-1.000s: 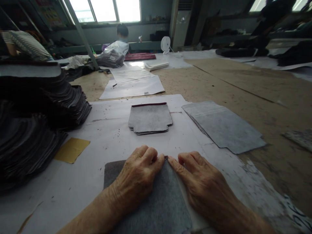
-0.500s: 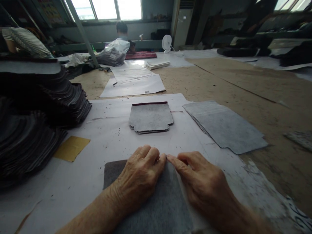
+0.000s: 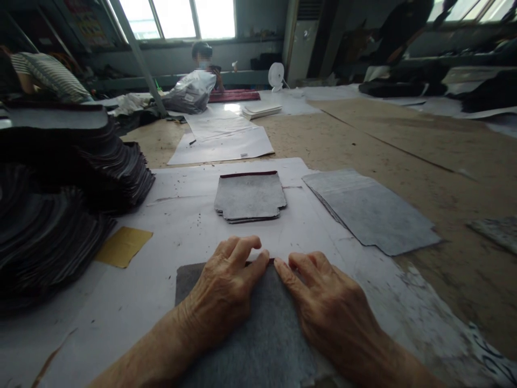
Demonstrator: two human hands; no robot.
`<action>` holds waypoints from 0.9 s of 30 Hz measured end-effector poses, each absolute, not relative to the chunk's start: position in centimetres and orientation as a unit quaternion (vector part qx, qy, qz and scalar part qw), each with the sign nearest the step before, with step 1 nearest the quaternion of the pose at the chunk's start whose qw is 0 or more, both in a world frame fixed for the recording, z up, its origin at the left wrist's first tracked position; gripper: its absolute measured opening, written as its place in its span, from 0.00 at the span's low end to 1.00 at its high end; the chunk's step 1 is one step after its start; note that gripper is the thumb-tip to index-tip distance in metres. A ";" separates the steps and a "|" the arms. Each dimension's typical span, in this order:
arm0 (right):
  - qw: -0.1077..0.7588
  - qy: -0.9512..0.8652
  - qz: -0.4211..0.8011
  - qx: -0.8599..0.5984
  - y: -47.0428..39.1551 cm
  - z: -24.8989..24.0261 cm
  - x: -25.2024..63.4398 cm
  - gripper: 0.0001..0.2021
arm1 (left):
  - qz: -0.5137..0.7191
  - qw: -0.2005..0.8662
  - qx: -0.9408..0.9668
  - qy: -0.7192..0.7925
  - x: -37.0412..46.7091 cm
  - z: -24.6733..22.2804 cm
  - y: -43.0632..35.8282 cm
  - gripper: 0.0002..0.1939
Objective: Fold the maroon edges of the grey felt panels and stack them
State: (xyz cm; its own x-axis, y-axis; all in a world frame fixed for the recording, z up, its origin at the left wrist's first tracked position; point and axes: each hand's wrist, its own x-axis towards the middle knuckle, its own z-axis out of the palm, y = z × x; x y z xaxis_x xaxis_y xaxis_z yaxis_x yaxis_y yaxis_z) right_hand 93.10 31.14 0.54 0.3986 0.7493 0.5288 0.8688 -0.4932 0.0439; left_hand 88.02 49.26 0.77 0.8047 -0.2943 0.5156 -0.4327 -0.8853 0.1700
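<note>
A grey fabric piece [image 3: 258, 345] lies flat before me, with a narrow dark red fold at its far edge. My left hand [image 3: 230, 285] rests on it, fingers closed in a pinch at that edge. Close beside it, my right hand [image 3: 327, 302] presses a fingertip on the same edge, its other fingers curled. Farther off lies a small stack of grey notched pieces [image 3: 250, 196] with a dark red top edge. Larger grey notched pieces [image 3: 371, 210] are stacked to the right.
Tall piles of dark sheets [image 3: 81, 156] stand at the left beside a yellow card [image 3: 124, 247]. White papers [image 3: 222, 143], a plastic-wrapped bundle [image 3: 191, 91] and a small fan [image 3: 276, 76] are farther back. Other people are near the far side.
My left hand's fingers have lifted and spread slightly, and my right fingertip has shifted a little left along the edge. More of the red fold shows between the hands.
</note>
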 end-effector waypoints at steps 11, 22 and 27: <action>0.130 -0.545 -0.272 -0.782 31.4 0.4 93.4 0.17 | 0.227 0.082 0.939 -0.246 86.1 0.7 53.2 0.16; 0.163 -0.608 -0.193 -0.752 31.5 1.6 94.8 0.18 | 0.198 0.021 0.949 -0.246 86.3 1.3 53.1 0.15; 0.276 -0.540 -0.113 -0.787 29.9 1.6 96.7 0.13 | 0.203 0.021 0.946 -0.252 86.4 1.2 53.1 0.15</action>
State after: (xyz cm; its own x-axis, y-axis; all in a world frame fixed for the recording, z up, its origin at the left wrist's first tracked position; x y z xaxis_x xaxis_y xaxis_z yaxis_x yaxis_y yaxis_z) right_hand 96.71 29.88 1.62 0.3920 0.7870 0.4763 0.9122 -0.2655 -0.3120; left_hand 86.41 53.12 1.18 0.7911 -0.4673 0.3947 -0.4846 -0.8725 -0.0618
